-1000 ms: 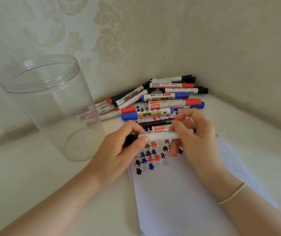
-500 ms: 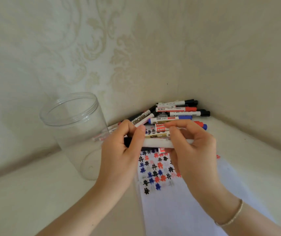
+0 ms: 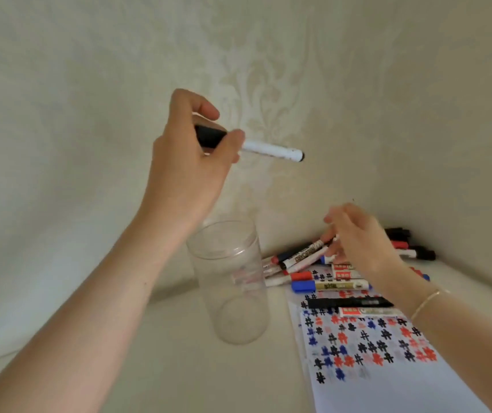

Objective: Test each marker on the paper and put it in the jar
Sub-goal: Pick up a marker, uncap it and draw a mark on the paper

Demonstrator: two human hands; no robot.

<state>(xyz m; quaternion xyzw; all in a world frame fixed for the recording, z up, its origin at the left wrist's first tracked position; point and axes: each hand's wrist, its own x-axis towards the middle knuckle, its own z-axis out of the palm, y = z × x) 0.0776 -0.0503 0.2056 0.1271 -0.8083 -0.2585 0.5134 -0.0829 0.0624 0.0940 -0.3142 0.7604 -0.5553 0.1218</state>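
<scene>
The left hand (image 3: 191, 162) grips a capped white marker (image 3: 271, 149) high above the clear plastic jar (image 3: 232, 281) — the right hand (image 3: 358, 236) hangs loose over the marker pile (image 3: 328, 269), beside the hash-marked paper (image 3: 387, 368).

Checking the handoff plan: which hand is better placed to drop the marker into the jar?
Left. The left hand already holds the marker above the jar; the right hand is over the pile.

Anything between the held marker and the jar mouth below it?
Nothing: head view shows only wall behind the gap between the marker in the left hand and the jar.
</scene>
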